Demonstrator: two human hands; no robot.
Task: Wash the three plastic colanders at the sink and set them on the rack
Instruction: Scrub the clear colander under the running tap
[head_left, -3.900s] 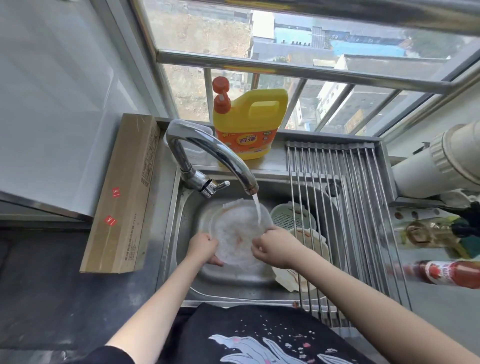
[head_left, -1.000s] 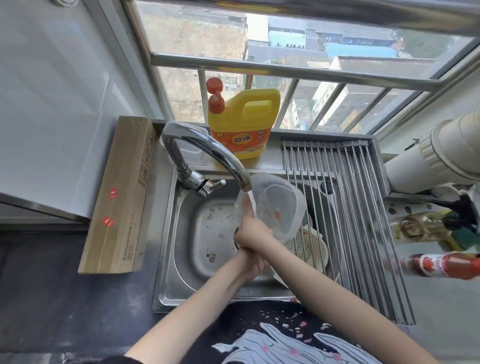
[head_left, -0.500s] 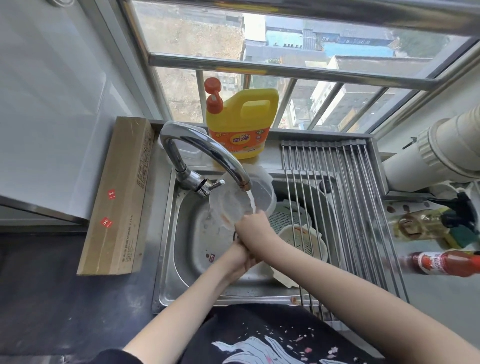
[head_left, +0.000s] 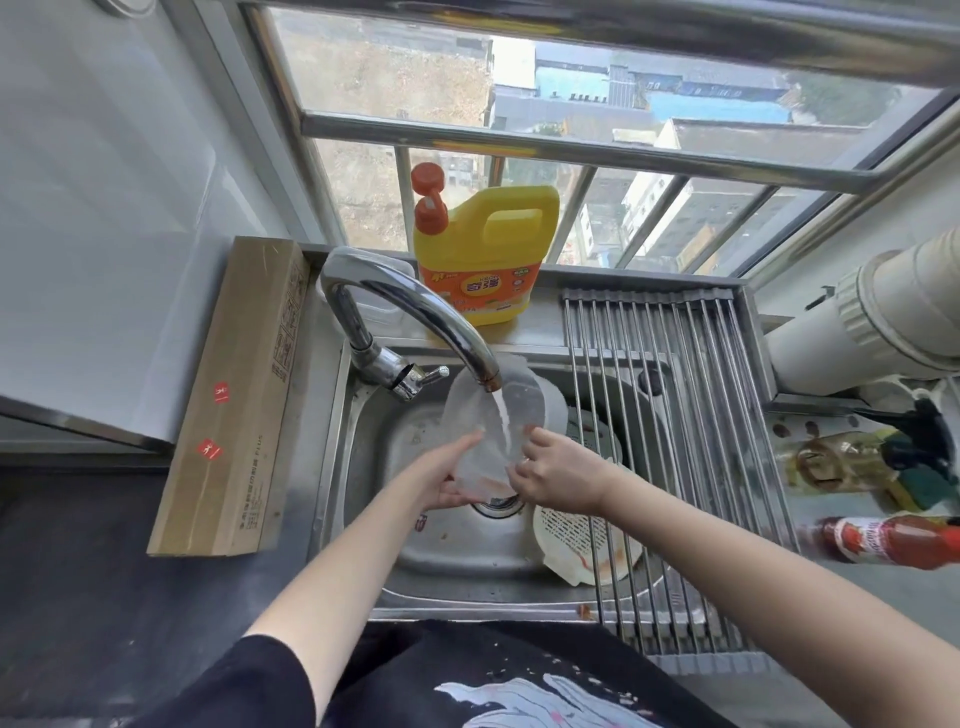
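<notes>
Here, left hand (head_left: 441, 480) fingers cupping clear colander (head_left: 491, 415), right hand (head_left: 558, 473) fingers pinching its rim

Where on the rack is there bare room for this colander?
The rack is bare from the back ledge by the detergent jug forward. Crowded below it: two more colanders sit in the sink's right side.

The yellow detergent jug's (head_left: 485, 249) orange label shows Chinese characters, too blurred to read.
</notes>
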